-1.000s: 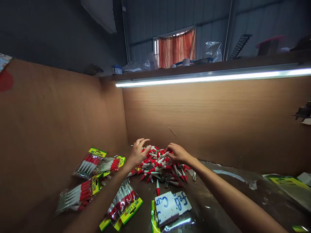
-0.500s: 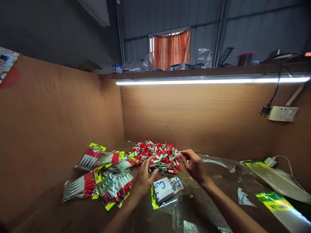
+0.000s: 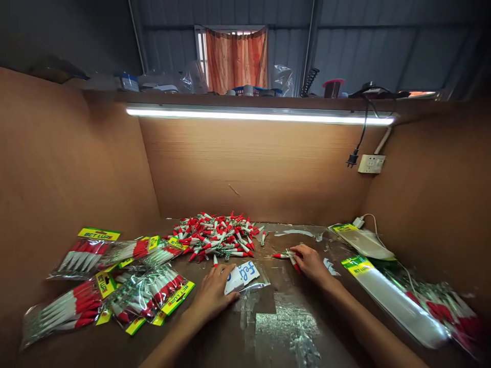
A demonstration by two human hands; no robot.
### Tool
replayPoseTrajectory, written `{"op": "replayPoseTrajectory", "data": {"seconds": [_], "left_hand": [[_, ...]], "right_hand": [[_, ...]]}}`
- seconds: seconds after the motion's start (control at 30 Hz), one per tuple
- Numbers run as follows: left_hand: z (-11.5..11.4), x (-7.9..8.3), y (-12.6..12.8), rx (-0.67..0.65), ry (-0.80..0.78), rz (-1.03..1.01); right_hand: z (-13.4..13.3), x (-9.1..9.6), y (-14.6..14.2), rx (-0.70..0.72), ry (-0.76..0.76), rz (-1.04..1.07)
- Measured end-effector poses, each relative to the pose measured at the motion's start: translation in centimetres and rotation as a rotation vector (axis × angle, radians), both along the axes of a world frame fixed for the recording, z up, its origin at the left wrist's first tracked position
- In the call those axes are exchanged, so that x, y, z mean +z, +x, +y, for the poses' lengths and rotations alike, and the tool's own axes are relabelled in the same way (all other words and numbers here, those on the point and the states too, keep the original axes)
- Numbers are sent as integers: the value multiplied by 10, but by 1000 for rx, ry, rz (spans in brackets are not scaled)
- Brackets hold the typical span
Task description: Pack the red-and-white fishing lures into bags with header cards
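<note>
My right hand [image 3: 310,267] pinches a few red-and-white fishing lures [image 3: 284,255] at the table surface, right of the pile. My left hand [image 3: 215,289] lies over the left part of a white card with blue handwriting [image 3: 245,274], thumb and fingers apart; part of the card is hidden under it. Just beyond its fingers a single lure tip [image 3: 215,260] shows. Behind both hands spreads a heap of loose red-and-white lures [image 3: 218,235] with metal hooks. A clear plastic bag [image 3: 263,281] sticks out beneath the card.
Filled lure packs with yellow-green headers [image 3: 99,235] lie at the left. On the right are flat clear bags [image 3: 399,301] and another bundle of lures [image 3: 441,306]. Clear tape [image 3: 287,322] covers part of the table [image 3: 230,337]. A black plug [image 3: 352,158] hangs beside a socket [image 3: 371,164].
The view has turned right. My right hand has drawn lures out of the heap to the right. My left hand has moved from the heap's front edge onto the card.
</note>
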State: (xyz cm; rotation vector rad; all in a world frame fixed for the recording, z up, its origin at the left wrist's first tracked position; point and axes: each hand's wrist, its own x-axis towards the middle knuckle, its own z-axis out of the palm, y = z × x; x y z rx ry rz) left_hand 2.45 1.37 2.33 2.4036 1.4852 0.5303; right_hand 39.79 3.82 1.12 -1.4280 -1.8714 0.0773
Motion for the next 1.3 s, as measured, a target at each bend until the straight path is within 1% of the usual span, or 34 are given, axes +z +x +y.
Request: {"op": "replayPoseTrajectory", "data": {"seconds": [0.13,0.23,0.33,0.4,0.5,0.57,0.6,0.63,0.7,0.77,0.83,0.93,1.0,1.07,1.17,1.23,1.3], "left_hand": [[5,6,-3,-47,-63,-61],[4,13,2,-65,-34,-93],[-5,23,16,-96,15,-135],[-16,28,27,-172,7,-161],[-35,28,41,-328,-126,-154],[-43,24,48,-382,-206,-148],[-44,21,51,-383,-217,-156],[-43,18,55,-370,-204,-174],[-33,12,65,-303,-126,-229],[-16,9,79,-211,-30,-272],[4,6,96,-144,21,-260],[30,1,119,-104,23,-237],[41,-4,130,-87,5,-226],[48,-11,136,-75,-13,-220],[51,-19,138,-63,-31,-225],[51,-20,138,-62,-38,-230],[50,-18,137,-74,-42,-231]], "right_hand": [[-6,-3,6,-21,-17,-33],[-5,-3,1,-44,12,-4],[-1,-3,-6,-43,26,40],[0,-4,-9,-39,35,80],[-3,-4,-9,-42,46,143],[-9,-4,-9,-26,38,180],[-13,-5,-9,-8,29,201],[-17,-5,-10,17,17,221],[-25,-5,-15,67,-8,249],[-31,-4,-20,88,-18,255],[-34,-3,-26,97,-16,253],[-32,-4,-31,132,-26,248],[-30,-6,-33,152,-37,243],[-28,-8,-36,155,-38,236],[-24,-12,-42,156,-59,231],[-19,-14,-48,141,-93,262],[-12,-14,-52,98,-126,374]]}}
